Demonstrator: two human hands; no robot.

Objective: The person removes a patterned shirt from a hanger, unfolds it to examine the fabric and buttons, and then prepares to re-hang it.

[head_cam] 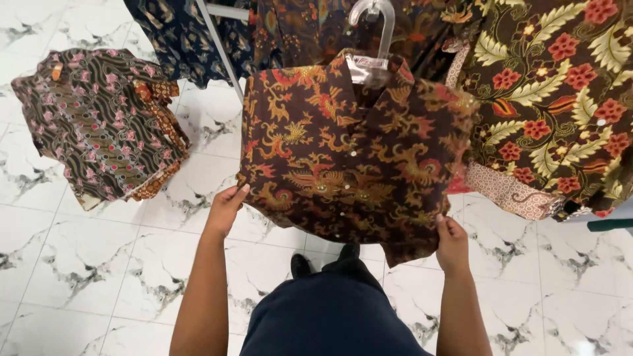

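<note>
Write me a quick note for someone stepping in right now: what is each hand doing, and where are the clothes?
Left hand: grip on the lower left hem of the brown patterned shirt.
Right hand: grip on its lower right hem.
The shirt hangs on a clear plastic hanger, spread flat, buttons closed.
A floral shirt hangs beside it; a pink patterned shirt hangs further left.
Done: shirt hung, spread.
Left: both hands to let go.

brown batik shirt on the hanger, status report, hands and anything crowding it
Left hand and right hand both gripping the hem. Brown batik shirt hanging on a clear plastic hanger, spread flat. Floral shirt crowding its right side.
</note>
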